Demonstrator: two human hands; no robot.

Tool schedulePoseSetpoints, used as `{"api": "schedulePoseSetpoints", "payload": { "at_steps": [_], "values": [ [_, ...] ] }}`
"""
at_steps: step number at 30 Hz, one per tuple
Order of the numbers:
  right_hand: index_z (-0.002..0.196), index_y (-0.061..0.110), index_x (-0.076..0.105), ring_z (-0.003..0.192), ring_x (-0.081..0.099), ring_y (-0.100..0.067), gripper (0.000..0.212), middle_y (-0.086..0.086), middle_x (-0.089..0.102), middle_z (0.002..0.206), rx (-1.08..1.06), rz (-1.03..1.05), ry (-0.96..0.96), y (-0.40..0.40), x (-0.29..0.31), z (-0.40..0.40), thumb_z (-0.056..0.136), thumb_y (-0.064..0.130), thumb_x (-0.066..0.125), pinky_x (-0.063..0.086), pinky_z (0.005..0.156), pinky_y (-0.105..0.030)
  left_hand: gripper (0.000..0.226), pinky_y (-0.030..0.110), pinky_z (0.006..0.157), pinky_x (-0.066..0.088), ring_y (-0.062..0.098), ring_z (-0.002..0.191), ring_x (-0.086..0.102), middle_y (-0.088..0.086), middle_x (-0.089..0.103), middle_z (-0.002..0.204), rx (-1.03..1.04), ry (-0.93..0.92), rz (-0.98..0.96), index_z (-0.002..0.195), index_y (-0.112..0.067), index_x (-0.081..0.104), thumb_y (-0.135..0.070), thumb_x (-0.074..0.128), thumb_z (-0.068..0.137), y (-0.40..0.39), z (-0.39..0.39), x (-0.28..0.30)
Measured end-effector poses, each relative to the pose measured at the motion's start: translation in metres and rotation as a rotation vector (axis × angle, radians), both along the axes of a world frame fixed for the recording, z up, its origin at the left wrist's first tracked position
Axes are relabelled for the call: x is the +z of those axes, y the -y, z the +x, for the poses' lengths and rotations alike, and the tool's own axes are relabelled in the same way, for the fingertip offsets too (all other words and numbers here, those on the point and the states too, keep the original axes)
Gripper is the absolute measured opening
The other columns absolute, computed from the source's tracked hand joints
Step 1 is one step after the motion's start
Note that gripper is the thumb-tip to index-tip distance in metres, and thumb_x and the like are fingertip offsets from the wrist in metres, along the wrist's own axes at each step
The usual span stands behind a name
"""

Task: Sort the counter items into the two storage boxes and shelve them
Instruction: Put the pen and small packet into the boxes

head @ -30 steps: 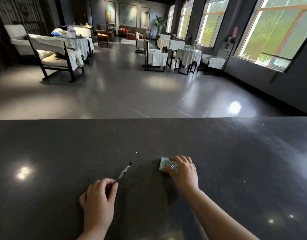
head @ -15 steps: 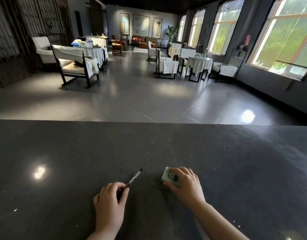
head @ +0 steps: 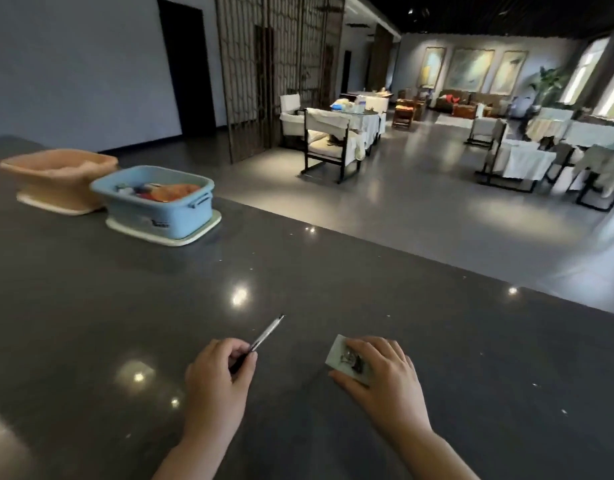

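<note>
dark stone counter (head: 333, 271): left hand (head: 215, 386) pinches a pen (head: 265, 332), right hand (head: 385, 379) grips a small card (head: 340, 355). hands apart. blue box (head: 153, 202) and peach box (head: 56, 178) sit far left, side by side.

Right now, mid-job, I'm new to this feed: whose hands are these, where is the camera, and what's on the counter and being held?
There is no machine here: a person works with two bare hands. The single picture comes from a wide-angle camera on that person's head, looking forward and down over a dark counter, with a dining room beyond it.

The left hand grips a pen near its lower end; the pen angles away to the upper right. The right hand rests on a small pale card with something dark and metallic on it; the fingers curl over it, and what that item is cannot be told.

Far left on the counter stand two storage boxes: a blue box already holding colourful items, and behind it a peach box whose contents are not visible. Each sits on a pale lid or tray.
</note>
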State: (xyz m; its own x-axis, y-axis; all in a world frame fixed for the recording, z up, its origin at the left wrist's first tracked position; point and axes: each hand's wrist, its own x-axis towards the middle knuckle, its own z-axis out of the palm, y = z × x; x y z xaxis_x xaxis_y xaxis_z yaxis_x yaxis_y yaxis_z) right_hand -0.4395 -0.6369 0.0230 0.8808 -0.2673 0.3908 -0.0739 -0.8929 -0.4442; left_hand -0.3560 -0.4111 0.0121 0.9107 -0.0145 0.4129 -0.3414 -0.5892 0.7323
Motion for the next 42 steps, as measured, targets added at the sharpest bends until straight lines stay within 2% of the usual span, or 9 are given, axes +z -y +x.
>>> {"api": "schedulePoseSetpoints", "payload": {
  "at_steps": [4,8,11,15,21,26,30,37,42],
  "values": [
    [0.108,0.032,0.068,0.096,0.056,-0.014,0.046,0.016,0.061,0.102,0.150,0.014,0.055,-0.091,0.008,0.037,0.067,0.051,0.079,0.044,0.081,-0.030,0.020,0.015,0.059,0.039,0.008,0.059,0.055,-0.009,0.057,0.066,0.138,-0.005,-0.003,0.074,-0.021,0.063,-0.008,0.078,0.073,-0.094,-0.001,0.002],
    [0.105,0.029,0.070,0.092,0.058,-0.014,0.047,0.015,0.062,0.099,0.263,0.023,0.081,-0.184,0.009,0.066,0.064,0.050,0.082,0.045,0.076,-0.030,0.019,0.031,0.060,0.048,0.006,0.059,0.057,-0.013,0.055,0.068,0.296,-0.042,-0.058,0.075,-0.024,0.064,-0.013,0.079,0.074,-0.187,0.002,-0.001],
    [0.105,0.029,0.070,0.093,0.059,-0.015,0.048,0.014,0.062,0.098,0.316,0.018,0.078,-0.249,0.008,0.089,0.063,0.050,0.083,0.046,0.077,-0.031,0.019,0.028,0.059,0.047,0.006,0.060,0.056,-0.014,0.056,0.069,0.334,-0.059,-0.055,0.075,-0.028,0.063,-0.017,0.078,0.074,-0.253,0.008,-0.003],
    [0.101,0.030,0.072,0.086,0.060,-0.013,0.050,0.015,0.062,0.094,0.309,0.057,0.118,-0.330,0.007,0.122,0.057,0.049,0.087,0.045,0.071,-0.029,0.024,0.037,0.066,0.050,0.012,0.065,0.056,-0.010,0.057,0.073,0.377,-0.129,-0.014,0.073,-0.037,0.058,-0.023,0.077,0.076,-0.340,0.032,0.004],
    [0.100,0.029,0.073,0.088,0.061,-0.016,0.050,0.014,0.063,0.093,0.281,0.113,0.127,-0.425,0.005,0.181,0.056,0.046,0.089,0.047,0.071,-0.033,0.026,0.025,0.060,0.041,0.007,0.057,0.052,-0.010,0.057,0.070,0.433,-0.156,0.018,0.070,-0.038,0.056,-0.024,0.077,0.074,-0.442,0.077,0.019],
    [0.103,0.032,0.071,0.091,0.057,-0.014,0.047,0.017,0.060,0.095,0.277,0.141,0.124,-0.465,0.010,0.229,0.060,0.049,0.085,0.048,0.077,-0.037,0.033,0.027,0.055,0.042,0.007,0.048,0.050,-0.012,0.056,0.065,0.461,-0.159,0.000,0.066,-0.039,0.056,-0.019,0.082,0.067,-0.487,0.120,0.016],
    [0.104,0.029,0.071,0.091,0.057,-0.014,0.048,0.015,0.061,0.096,0.257,0.123,0.132,-0.481,0.012,0.279,0.062,0.048,0.084,0.048,0.079,-0.037,0.032,0.030,0.057,0.045,0.008,0.055,0.052,-0.012,0.055,0.066,0.456,-0.162,-0.005,0.067,-0.039,0.057,-0.020,0.083,0.066,-0.502,0.171,0.011],
    [0.118,0.038,0.059,0.104,0.047,-0.003,0.052,0.020,0.053,0.110,0.219,0.167,0.096,-0.497,0.016,0.381,0.072,0.059,0.070,0.040,0.090,-0.028,0.034,0.039,0.068,0.048,0.009,0.062,0.056,-0.008,0.058,0.070,0.356,-0.093,-0.010,0.068,-0.039,0.057,-0.016,0.082,0.069,-0.513,0.287,0.027],
    [0.119,0.039,0.060,0.102,0.044,-0.001,0.053,0.023,0.052,0.107,0.145,0.132,0.094,-0.492,0.022,0.448,0.072,0.061,0.069,0.035,0.085,-0.024,0.034,0.038,0.066,0.048,0.008,0.062,0.056,-0.010,0.058,0.071,0.273,-0.033,-0.051,0.069,-0.041,0.056,-0.017,0.081,0.071,-0.509,0.373,0.044]
  ]
}}
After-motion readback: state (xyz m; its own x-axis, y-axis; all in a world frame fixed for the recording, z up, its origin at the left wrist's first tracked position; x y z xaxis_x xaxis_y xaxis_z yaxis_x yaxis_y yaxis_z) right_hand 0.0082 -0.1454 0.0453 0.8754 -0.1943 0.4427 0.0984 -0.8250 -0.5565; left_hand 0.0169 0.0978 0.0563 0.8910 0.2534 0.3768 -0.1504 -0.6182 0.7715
